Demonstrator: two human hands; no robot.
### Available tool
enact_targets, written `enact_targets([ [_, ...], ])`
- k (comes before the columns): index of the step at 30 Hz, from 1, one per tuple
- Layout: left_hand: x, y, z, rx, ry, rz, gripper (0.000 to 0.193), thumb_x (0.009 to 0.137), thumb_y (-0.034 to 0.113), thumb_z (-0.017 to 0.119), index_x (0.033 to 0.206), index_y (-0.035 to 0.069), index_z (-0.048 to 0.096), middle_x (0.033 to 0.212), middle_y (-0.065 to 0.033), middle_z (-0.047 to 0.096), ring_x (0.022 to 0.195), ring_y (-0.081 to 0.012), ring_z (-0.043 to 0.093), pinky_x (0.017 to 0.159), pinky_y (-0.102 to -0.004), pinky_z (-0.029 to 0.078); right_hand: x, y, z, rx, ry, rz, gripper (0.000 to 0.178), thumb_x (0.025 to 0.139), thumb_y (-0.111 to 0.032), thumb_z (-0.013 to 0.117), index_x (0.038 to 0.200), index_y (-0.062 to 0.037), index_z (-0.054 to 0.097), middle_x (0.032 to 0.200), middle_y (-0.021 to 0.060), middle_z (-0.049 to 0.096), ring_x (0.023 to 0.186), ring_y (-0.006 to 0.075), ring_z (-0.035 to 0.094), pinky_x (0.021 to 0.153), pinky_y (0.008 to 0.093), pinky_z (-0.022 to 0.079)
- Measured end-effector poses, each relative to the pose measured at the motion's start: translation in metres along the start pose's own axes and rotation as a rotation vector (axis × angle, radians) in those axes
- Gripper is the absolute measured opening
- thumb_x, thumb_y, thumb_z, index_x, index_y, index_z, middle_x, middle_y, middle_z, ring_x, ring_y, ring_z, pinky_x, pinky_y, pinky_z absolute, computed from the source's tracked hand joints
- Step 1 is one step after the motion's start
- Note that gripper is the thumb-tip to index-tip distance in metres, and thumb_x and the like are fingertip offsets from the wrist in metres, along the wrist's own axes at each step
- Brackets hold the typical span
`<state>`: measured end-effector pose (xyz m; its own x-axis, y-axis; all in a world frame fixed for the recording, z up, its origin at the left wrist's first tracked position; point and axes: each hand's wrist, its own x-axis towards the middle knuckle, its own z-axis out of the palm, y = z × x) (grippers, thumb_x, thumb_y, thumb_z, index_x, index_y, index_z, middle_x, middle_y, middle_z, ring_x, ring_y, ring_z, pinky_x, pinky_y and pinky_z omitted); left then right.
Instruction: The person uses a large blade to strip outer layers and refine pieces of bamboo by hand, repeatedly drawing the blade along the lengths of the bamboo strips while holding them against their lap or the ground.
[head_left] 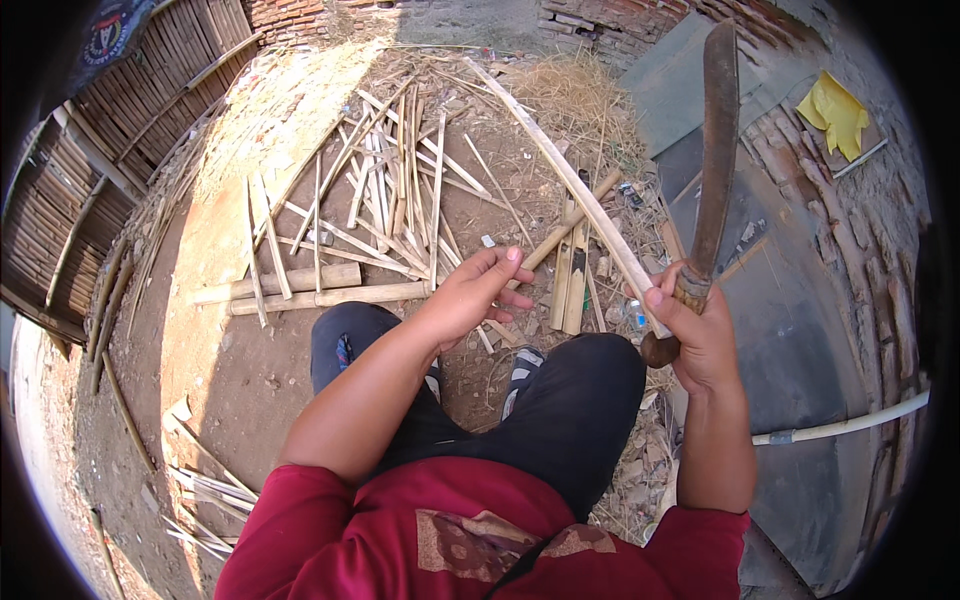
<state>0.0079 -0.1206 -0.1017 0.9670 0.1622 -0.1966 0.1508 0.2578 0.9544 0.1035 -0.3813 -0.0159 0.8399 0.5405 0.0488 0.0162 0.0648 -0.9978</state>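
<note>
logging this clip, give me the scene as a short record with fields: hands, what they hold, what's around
left hand: open, empty, fingers spread above the knees
right hand: closed on the handle of a long curved blade, blade pointing up
long bamboo strip: slants from the far ground to beside the right hand; contact unclear
ground ahead: split bamboo slats scattered, two thicker poles lying across
right side: grey sheet, white pipe
</note>
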Motion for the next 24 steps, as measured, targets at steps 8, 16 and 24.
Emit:
enact_targets([
  [8, 0.03, 0.038, 0.017, -0.206, 0.121, 0.141, 0.046, 0.1, 0.015, 0.06, 0.14, -0.003, 0.044, 0.12, -0.0152, 0.063, 0.103, -0.0245, 0.066, 0.087, -0.0402, 0.056, 0.042, 0.072, 0.106, 0.365, -0.134, -0.015, 0.016, 0.092, -0.008, 0.075, 0.096, -0.0069, 0.06, 0.095, 0.0001, 0.066, 0.089, 0.008, 0.061, 0.082, 0.0263, 0.05],
  [16, -0.05, 0.042, -0.098, 0.208, 0.431, -0.12, 0.034, 0.107, 0.022, 0.053, 0.137, 0.008, 0.048, 0.103, -0.0071, 0.063, 0.072, -0.0148, 0.063, 0.07, -0.0353, 0.059, 0.096, 0.093, 0.091, 0.022, -0.053, 0.036, 0.038, 0.093, -0.026, 0.077, 0.114, 0.0027, 0.064, 0.101, 0.009, 0.071, 0.09, 0.0145, 0.067, 0.081, 0.0308, 0.054],
  [24, -0.21, -0.045, -0.107, 0.5, 0.658, -0.249, 0.042, 0.106, 0.044, 0.053, 0.093, 0.005, 0.062, 0.069, 0.0041, 0.05, 0.059, -0.006, 0.043, 0.054, -0.0254, 0.036, 0.135, 0.106, 0.065, -0.589, -0.089, -0.25, 0.062, 0.086, -0.041, 0.081, 0.122, 0.0071, 0.064, 0.094, 0.0178, 0.073, 0.081, 0.0283, 0.07, 0.077, 0.0399, 0.054],
])
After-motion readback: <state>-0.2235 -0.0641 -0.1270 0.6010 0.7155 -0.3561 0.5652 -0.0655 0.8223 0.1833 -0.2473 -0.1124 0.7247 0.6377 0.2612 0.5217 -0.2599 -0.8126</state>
